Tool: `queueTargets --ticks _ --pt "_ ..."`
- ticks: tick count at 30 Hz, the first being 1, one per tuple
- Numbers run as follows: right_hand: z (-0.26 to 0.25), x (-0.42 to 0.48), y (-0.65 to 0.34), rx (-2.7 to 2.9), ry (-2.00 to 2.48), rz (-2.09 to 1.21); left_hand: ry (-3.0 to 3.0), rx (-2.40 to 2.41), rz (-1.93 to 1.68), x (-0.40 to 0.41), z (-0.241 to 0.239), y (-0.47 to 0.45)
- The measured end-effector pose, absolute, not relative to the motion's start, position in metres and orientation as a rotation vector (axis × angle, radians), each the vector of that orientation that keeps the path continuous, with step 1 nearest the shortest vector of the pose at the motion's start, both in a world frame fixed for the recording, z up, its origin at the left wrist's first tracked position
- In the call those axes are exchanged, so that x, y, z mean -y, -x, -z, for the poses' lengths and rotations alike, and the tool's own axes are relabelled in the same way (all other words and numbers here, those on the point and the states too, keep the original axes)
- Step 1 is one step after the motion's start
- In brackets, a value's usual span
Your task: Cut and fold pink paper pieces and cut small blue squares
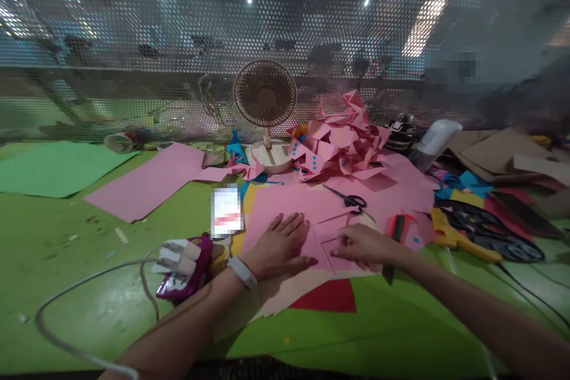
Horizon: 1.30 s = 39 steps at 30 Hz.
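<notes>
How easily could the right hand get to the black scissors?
Probably easily: the scissors lie on pink paper just beyond the right hand, with nothing standing between them.

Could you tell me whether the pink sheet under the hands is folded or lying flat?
Folded: the pink sheet shows flap edges between the left hand and right hand.

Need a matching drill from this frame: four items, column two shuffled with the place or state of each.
1. left hand
2. right hand
3. scissors
4. fan

A. upright at the back, by the mesh wall
B. flat, palm down on the pink paper
C. lying just in front of the folded pile
D. fingers curled, tips on the pink paper

Pairs: 1-B, 2-D, 3-C, 4-A
</notes>
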State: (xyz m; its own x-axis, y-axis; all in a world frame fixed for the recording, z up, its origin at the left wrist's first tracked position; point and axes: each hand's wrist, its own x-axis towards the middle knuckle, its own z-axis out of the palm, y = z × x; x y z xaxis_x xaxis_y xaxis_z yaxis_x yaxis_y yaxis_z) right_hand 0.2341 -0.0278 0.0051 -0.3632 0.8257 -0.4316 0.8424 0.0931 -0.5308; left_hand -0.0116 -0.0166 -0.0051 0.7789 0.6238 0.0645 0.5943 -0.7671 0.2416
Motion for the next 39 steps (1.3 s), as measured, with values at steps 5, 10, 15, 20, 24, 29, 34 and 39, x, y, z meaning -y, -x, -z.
queueTargets --ticks 5,10,15,20,24,29,34,39 --pt "0.004 0.023 -0.225 -2.118 -1.788 1.585 -2.750 -0.929 -0.221 0.017 0.003 0.014" --pt "0.004 0.030 -0.216 -2.226 -1.786 1.686 -2.728 -0.912 -0.239 0.016 0.003 0.016" --pt "-0.002 0.035 -0.223 -2.146 -1.894 1.732 -2.724 -0.914 -0.235 0.015 0.002 0.015" --pt "-0.010 0.032 -0.230 -1.929 -1.794 1.612 -2.724 -0.926 -0.220 0.016 0.003 0.015" --pt "-0.011 0.028 -0.224 -1.876 -1.627 1.727 -2.726 -0.930 -0.224 0.017 0.004 0.015" --pt "-0.004 0.027 -0.219 -1.886 -1.518 1.841 -2.740 -0.924 -0.236 0.018 0.004 0.015" --pt "0.006 0.030 -0.214 -2.127 -1.626 1.722 -2.752 -0.919 -0.240 0.018 0.004 0.015" --pt "0.001 0.034 -0.208 -2.742 -1.858 1.049 -2.739 -0.927 -0.255 0.019 0.003 0.016"
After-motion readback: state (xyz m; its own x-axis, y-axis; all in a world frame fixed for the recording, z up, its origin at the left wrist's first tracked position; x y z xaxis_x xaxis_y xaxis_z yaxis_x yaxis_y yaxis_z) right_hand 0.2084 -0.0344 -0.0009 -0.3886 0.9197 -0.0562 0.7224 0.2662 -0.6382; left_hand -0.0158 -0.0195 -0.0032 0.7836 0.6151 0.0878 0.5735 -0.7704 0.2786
